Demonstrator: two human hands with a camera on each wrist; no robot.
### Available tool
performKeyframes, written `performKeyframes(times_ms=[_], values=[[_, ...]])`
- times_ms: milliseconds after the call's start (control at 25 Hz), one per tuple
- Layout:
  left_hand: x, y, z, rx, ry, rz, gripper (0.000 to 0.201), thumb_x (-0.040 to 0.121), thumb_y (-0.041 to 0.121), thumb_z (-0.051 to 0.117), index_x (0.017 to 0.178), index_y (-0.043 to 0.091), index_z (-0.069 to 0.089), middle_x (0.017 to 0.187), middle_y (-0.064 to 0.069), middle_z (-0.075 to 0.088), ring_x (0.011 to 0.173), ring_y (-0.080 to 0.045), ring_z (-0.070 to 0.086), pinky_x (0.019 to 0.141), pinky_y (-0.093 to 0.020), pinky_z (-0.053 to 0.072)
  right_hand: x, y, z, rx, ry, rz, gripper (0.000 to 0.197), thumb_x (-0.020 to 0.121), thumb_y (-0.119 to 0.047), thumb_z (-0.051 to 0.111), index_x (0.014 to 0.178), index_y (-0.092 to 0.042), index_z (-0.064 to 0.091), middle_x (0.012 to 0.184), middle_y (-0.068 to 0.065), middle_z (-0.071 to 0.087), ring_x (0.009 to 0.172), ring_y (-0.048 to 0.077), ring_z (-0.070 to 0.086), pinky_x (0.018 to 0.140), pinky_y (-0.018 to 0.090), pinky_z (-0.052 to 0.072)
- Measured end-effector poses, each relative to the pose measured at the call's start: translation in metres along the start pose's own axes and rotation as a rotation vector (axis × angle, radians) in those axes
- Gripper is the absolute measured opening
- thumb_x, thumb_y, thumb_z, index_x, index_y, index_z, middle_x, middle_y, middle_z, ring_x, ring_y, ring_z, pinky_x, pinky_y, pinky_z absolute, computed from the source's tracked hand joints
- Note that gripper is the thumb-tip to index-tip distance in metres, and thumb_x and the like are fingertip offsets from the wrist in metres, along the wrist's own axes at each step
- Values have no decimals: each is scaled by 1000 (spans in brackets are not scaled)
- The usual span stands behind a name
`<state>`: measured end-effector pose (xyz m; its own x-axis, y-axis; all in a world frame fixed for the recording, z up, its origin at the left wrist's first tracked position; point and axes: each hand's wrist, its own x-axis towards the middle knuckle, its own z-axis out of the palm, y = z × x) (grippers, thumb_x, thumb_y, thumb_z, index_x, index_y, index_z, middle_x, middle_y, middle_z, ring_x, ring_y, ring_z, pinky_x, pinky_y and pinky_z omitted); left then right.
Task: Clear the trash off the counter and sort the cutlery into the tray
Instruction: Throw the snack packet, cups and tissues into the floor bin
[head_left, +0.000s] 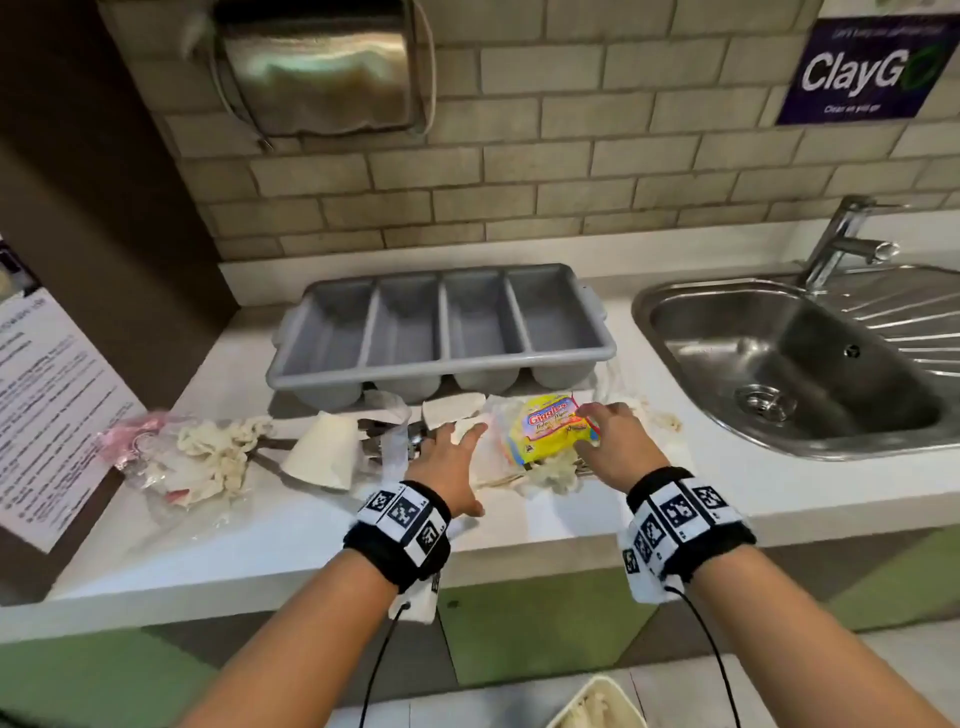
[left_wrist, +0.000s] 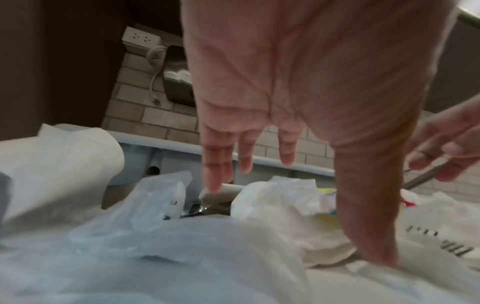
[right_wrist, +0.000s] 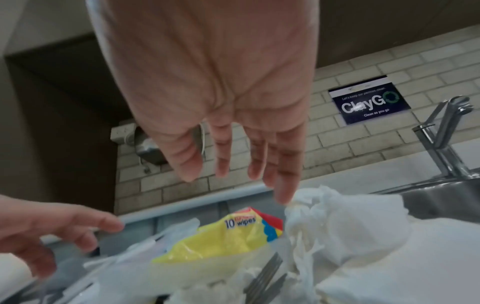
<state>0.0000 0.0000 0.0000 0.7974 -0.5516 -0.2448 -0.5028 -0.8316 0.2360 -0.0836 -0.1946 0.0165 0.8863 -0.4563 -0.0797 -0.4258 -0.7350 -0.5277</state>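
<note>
Matt grey plastic tray (head_left: 441, 358), glossy yellow plastic wipes packet (head_left: 550, 428), crumpled paper tissues (head_left: 218, 457) (soft-looking), shiny steel sink (head_left: 675, 332)

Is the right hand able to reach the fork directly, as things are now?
Probably not directly. The fork lies partly under the yellow wipes packet and crumpled tissue; the right hand is open above them and would likely have to lift those first.

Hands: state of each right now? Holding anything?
Left hand: open, fingers spread over the trash pile, holding nothing.
Right hand: open, fingers extended above the yellow wipes packet, no grip yet.
</note>
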Motion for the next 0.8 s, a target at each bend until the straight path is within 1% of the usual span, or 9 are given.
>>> performKeyframes(times_ms=[120, 200, 280, 360, 480, 560, 640, 720, 800], values=[[9, -2, 4, 197, -76, 39, 120, 61, 21, 84, 145, 42, 1, 155, -12, 6, 133, -38, 33, 99, -47, 46, 21, -9, 10, -181, -28, 63, 63, 86, -30, 56, 142, -22, 30, 136, 22, 40, 126, 39, 36, 107, 41, 31], [18, -8, 8, 231, -81, 77, 114, 67, 11, 79, 144, 44, 2, 155, -12, 4, 128, -36, 41, 95, -44, 48, 31, -16, 16, -207, -50, 129, 69, 85, -38, 56, 144, -24, 24, 137, 21, 41, 127, 39, 34, 105, 44, 33], [22, -12, 8, 171, -64, 99, 93, 80, -5, 57, 145, 43, 12, 155, -12, 9, 124, -34, 48, 97, -41, 47, 41, -15, 23, -199, -70, 189, 77, 82, -45, 58, 145, -23, 19, 134, 19, 47, 127, 38, 36, 101, 46, 37], [28, -18, 9, 65, -23, 109, 78, 84, -11, 39, 144, 37, 25, 153, -9, 16, 128, -31, 46, 103, -39, 43, 50, -14, 27, -180, -80, 231, 83, 80, -46, 61, 146, -23, 17, 130, 16, 54, 125, 38, 41, 99, 45, 42], [30, -26, 4, -54, 3, 140, 66, 85, -10, 37, 138, 29, 42, 145, -8, 34, 128, -26, 45, 105, -34, 39, 58, -13, 29, -103, -48, 281, 84, 79, -37, 66, 146, -22, 17, 129, 15, 57, 123, 37, 47, 101, 44, 43], [32, -34, -2, -172, 80, 163, 59, 83, -12, 40, 128, 21, 56, 131, -9, 52, 118, -25, 53, 101, -31, 42, 62, -12, 30, -34, 7, 289, 85, 78, -31, 68, 145, -21, 18, 128, 15, 58, 121, 37, 49, 101, 45, 42], [29, -43, -11, -350, 220, 134, 44, 84, -8, 45, 115, 15, 67, 120, -7, 63, 110, -24, 59, 99, -28, 44, 65, -12, 32, 37, 73, 278, 85, 76, -26, 70, 143, -19, 19, 127, 17, 58, 118, 38, 52, 99, 47, 44], [28, -54, -18, -489, 385, 54, 34, 84, -2, 50, 105, 15, 71, 116, -5, 66, 106, -24, 62, 99, -30, 46, 65, -11, 35, 123, 128, 252, 85, 76, -20, 70, 143, -17, 18, 127, 19, 58, 115, 38, 55, 98, 49, 45], [31, -66, -23, -581, 470, -46, 31, 85, -1, 53, 107, 13, 69, 127, -10, 58, 114, -27, 57, 105, -28, 41, 65, -11, 37, 164, 167, 243, 86, 78, -19, 69, 145, -18, 15, 128, 17, 57, 116, 37, 55, 98, 51, 45]])
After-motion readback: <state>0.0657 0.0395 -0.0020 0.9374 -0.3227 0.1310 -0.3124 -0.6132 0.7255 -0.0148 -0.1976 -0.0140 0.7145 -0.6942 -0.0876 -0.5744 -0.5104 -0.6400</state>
